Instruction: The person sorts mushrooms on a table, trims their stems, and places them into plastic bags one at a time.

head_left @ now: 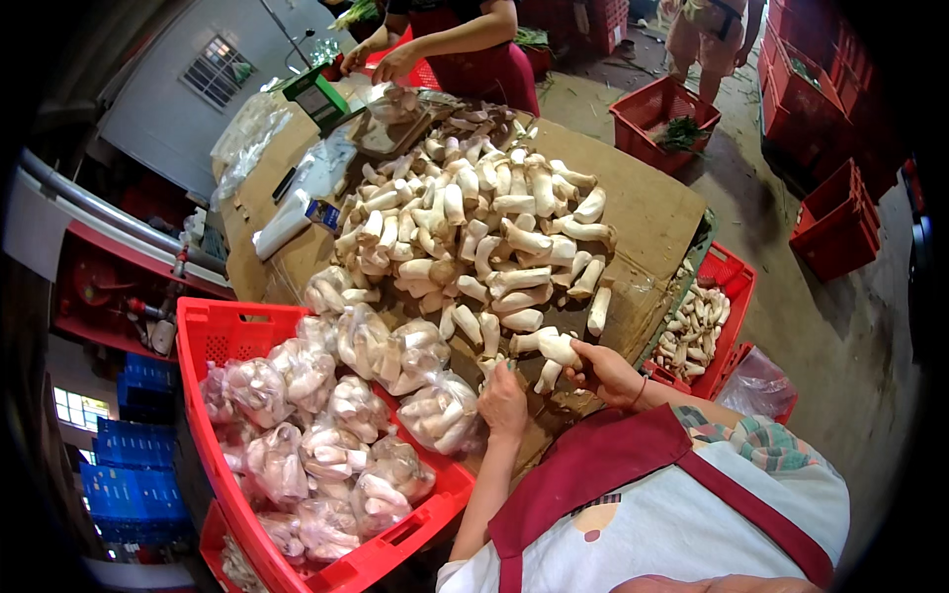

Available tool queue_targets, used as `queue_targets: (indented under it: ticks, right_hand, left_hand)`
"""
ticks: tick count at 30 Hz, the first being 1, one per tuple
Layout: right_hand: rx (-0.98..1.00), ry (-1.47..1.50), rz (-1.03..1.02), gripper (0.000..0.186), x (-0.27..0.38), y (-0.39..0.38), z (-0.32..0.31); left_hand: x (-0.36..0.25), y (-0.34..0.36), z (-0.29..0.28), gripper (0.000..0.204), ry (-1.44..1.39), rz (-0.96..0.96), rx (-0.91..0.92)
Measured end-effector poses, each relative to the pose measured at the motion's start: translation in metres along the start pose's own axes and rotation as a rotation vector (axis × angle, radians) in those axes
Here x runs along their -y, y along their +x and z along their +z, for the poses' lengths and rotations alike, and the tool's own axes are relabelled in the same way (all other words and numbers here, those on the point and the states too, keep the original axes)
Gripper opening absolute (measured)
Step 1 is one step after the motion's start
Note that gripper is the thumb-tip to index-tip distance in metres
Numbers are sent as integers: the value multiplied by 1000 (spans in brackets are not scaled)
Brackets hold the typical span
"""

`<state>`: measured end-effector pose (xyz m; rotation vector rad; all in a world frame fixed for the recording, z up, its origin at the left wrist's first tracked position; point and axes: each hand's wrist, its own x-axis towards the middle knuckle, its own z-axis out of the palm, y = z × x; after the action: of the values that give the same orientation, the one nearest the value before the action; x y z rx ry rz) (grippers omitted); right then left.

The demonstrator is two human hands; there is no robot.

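A big heap of king oyster mushrooms (474,208), pale with thick stems, lies on the cardboard-covered table in front of me. At the heap's near edge, my right hand (601,372) grips a pale mushroom (560,349) between thumb and fingers. To its left is my left hand (502,403), fingers closed at the tip of a small pale piece; what they hold is mostly hidden. Just left of that hand lies a clear bag of mushrooms (437,413). More filled bags (331,450) are piled in the red crate (240,516) at my left.
A scale (390,133) with a green display (316,96) stands at the far left of the table, near a bag roll (284,225). A co-worker's hands (397,61) work behind it. At my right, a red crate (727,269) holds smaller mushrooms (695,326). More red crates (664,117) stand on the floor.
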<state>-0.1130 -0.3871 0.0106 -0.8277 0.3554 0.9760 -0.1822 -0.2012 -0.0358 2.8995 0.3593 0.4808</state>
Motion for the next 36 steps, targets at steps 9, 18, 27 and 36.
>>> queue_targets:
  ticks: [9,18,27,36]
  right_hand:
    - [-91,-84,-71,32,-9,12,-9]
    - [-98,-219,-126,33,-3,-7,5]
    - [-80,-479,-352,33,-8,-4,8]
    - [-89,-671,-327,39,-5,-11,10]
  left_hand:
    - [-54,3,-30,15,-96,302,-77]
    - [-6,7,-1,12,-4,-11,118]
    - [-52,9,-35,10,-83,253,-59]
    - [3,11,4,5,4,-27,164]
